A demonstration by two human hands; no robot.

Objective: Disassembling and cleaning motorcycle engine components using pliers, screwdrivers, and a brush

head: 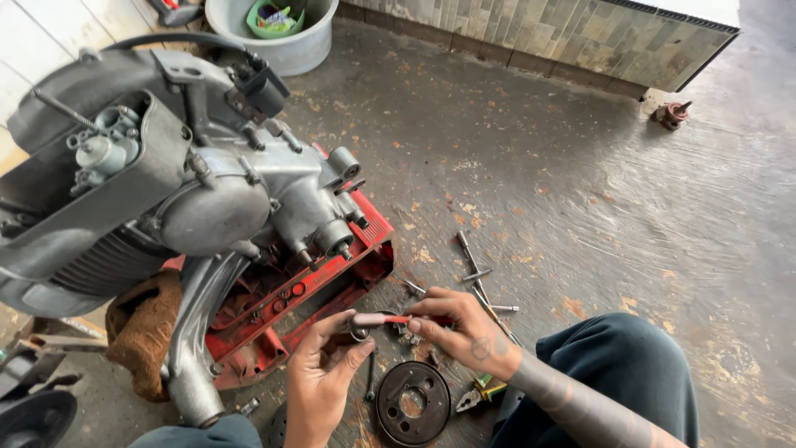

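Your right hand (466, 330) pinches the tip end of a small red-handled tool (379, 318); your left hand (322, 373) grips its handle end with thumb and fingers curled. The tool sits level between both hands, just above a dark round metal disc (412, 403) on the concrete floor (580, 207). Loose bolts (477, 274) lie just beyond your right hand. Grey engine (182, 182) rests on a red stand (332, 282) to your left.

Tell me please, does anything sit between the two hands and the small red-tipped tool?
Nothing visible does: the left hand and right hand both grip the red-tipped tool directly, one at each end, above the floor.
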